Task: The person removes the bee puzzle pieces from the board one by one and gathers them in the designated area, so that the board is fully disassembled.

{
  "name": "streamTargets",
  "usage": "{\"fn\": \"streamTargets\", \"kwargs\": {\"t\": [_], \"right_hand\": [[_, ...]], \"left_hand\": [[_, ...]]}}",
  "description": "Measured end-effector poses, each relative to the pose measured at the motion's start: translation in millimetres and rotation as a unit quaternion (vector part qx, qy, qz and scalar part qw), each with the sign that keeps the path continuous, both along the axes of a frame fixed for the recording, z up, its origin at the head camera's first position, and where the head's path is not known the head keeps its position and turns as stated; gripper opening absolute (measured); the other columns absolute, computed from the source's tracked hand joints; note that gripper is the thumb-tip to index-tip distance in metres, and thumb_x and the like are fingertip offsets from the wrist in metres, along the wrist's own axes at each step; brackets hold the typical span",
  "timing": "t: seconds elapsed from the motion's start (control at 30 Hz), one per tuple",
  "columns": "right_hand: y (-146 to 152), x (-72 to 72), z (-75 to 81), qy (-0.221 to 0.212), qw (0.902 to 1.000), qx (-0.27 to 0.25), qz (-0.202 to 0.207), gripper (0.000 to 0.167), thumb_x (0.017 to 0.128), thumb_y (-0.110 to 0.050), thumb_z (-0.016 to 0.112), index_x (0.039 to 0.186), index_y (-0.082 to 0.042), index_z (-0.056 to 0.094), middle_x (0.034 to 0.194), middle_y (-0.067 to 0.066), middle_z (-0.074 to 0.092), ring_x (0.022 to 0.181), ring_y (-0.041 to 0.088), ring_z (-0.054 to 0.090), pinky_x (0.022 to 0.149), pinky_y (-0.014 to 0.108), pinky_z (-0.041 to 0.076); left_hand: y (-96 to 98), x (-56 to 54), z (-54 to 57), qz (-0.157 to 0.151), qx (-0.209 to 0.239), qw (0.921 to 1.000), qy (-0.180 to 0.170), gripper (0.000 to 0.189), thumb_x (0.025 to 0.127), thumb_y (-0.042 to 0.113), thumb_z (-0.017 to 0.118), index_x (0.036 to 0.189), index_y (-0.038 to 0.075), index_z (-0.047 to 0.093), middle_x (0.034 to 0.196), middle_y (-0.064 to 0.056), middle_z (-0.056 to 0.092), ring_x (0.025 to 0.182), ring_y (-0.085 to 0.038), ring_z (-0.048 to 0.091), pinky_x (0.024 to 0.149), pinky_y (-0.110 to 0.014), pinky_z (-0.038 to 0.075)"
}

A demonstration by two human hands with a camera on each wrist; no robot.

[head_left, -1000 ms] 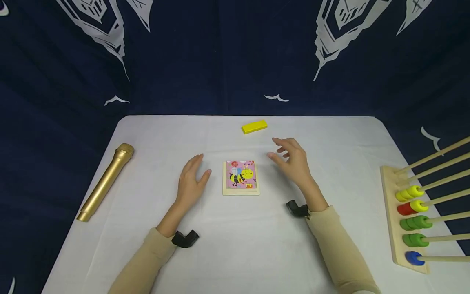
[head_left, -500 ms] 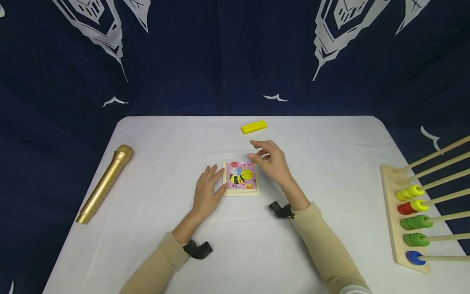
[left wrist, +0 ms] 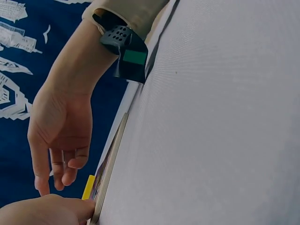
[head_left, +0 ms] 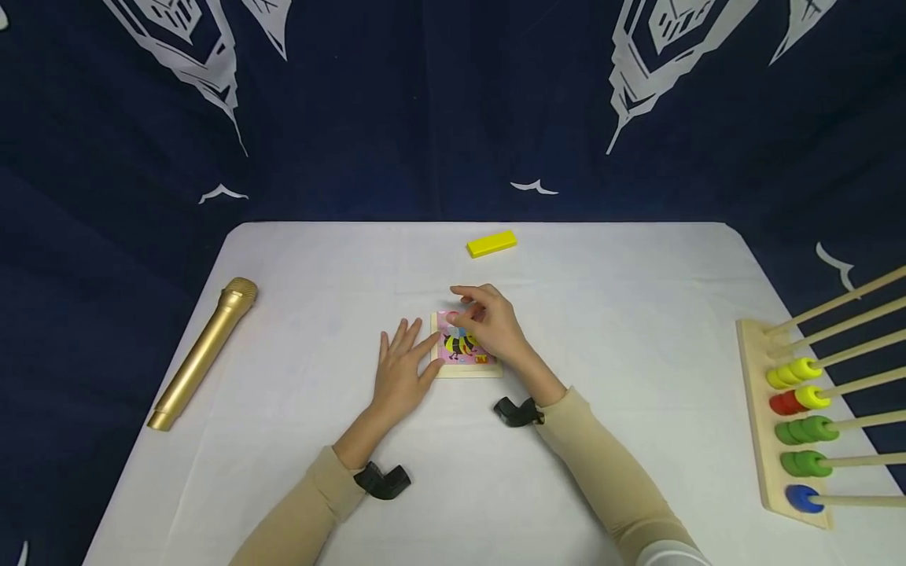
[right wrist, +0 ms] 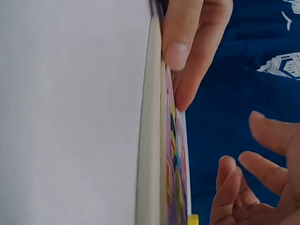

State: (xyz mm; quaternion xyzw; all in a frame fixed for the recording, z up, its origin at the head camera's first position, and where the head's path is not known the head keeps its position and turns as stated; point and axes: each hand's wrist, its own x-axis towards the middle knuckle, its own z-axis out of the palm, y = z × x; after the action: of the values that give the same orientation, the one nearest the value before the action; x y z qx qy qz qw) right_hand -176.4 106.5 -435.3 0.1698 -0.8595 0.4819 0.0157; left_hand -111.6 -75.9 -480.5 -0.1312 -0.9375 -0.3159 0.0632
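Observation:
A small square puzzle (head_left: 463,371) with a pink bee picture in a pale wooden frame lies flat on the white table. My left hand (head_left: 398,376) rests at its left side, fingers spread, with thumb and forefinger on the frame's edge. In the right wrist view that left thumb (right wrist: 178,54) presses near the picture's border. Over the puzzle's upper right hovers my right hand (head_left: 493,324), fingers loosely bent, holding nothing and covering part of the bee. In the left wrist view the right hand (left wrist: 63,122) hangs above the board with a gap below its fingers.
Behind the puzzle lies a yellow block (head_left: 491,244). A golden microphone (head_left: 204,354) lies at the left. On the right stands a wooden bead rack (head_left: 760,440) with coloured rings on pegs. A dark blue patterned cloth (head_left: 425,110) hangs behind the white table (head_left: 340,275).
My left hand has moved right from the table onto the puzzle's left edge and stayed there. My right hand has travelled left and slightly nearer, from beside the puzzle to above it.

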Motion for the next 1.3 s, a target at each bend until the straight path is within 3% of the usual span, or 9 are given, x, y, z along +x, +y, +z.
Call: {"fn": "streamTargets", "kwargs": {"t": [0.5, 1.07, 1.3], "right_hand": [[-3.3, -0.3, -23.7, 0.022, 0.9987, 0.045, -0.01, 0.044, 0.082, -0.011, 0.078, 0.122, 0.0, 0.066, 0.097, 0.014, 0.063, 0.074, 0.017, 0.056, 0.064, 0.02, 0.044], [-8.7, -2.5, -26.1, 0.031, 0.9912, 0.127, -0.022, 0.035, 0.084, -0.014, 0.076, 0.117, -0.001, 0.07, 0.085, 0.008, 0.059, 0.069, 0.014, 0.052, 0.063, 0.024, 0.039], [-8.2, -2.3, -25.8, 0.031, 0.9911, 0.128, -0.023, 0.032, 0.084, -0.013, 0.076, 0.114, -0.003, 0.071, 0.086, 0.007, 0.059, 0.07, 0.014, 0.052, 0.063, 0.024, 0.04]], "left_hand": [[2.6, 0.0, 0.7, -0.004, 0.0, 1.0, 0.008, 0.044, 0.092, 0.028, 0.066, 0.131, 0.009, 0.063, 0.151, -0.022, 0.041, 0.146, -0.042, 0.027, 0.117, -0.065, 0.01], [-0.7, 0.0, 1.5, 0.002, -0.003, 1.0, 0.008, 0.042, 0.092, 0.027, 0.066, 0.131, 0.009, 0.063, 0.151, -0.021, 0.042, 0.146, -0.041, 0.026, 0.117, -0.064, 0.01], [-0.4, -0.4, 0.3, 0.002, -0.005, 0.9999, 0.012, 0.041, 0.092, 0.027, 0.066, 0.13, 0.01, 0.064, 0.151, -0.021, 0.042, 0.146, -0.041, 0.027, 0.117, -0.064, 0.01]]}}
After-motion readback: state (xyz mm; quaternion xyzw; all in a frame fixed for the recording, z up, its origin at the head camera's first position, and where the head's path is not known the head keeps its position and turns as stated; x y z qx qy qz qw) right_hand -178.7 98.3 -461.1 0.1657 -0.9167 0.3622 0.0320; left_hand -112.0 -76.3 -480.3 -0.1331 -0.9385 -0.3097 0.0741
